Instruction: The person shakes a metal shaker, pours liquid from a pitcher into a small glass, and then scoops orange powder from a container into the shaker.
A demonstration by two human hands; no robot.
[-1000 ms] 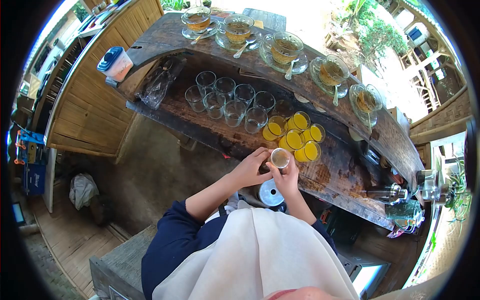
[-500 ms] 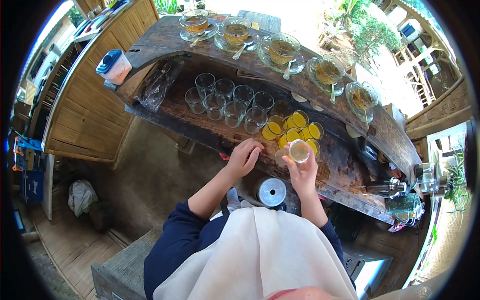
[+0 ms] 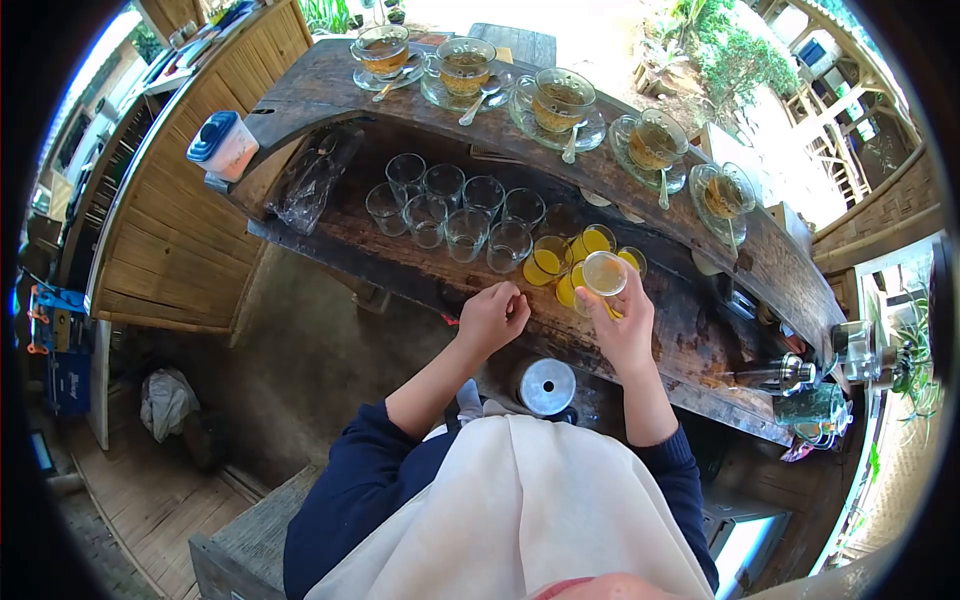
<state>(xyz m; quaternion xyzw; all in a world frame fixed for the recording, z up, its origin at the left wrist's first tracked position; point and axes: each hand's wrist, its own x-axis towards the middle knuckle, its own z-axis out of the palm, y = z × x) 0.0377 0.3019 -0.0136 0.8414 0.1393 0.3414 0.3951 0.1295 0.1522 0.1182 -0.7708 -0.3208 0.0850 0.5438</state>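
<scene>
My right hand (image 3: 625,325) grips a small clear glass (image 3: 604,274) with something pale inside, its round mouth facing me. The held glass overlaps several glasses of yellow drink (image 3: 545,258) on the lower wooden shelf and partly hides them. My left hand (image 3: 495,318) hovers by the shelf's front edge, its fingers curled in with nothing visible in them. To its upper left, several clear drinking glasses (image 3: 467,234) stand upright in two rows.
On the curved upper counter (image 3: 310,85) stand several glass cups of amber drink (image 3: 562,100) on saucers with spoons. A blue-lidded tub (image 3: 222,146) sits at its left end. Metal shaker (image 3: 790,374) at right; round metal lid (image 3: 547,386) below the shelf.
My right hand has lifted the glass slightly up and to the right. The fingers of my left hand have curled in more, and that hand has shifted slightly.
</scene>
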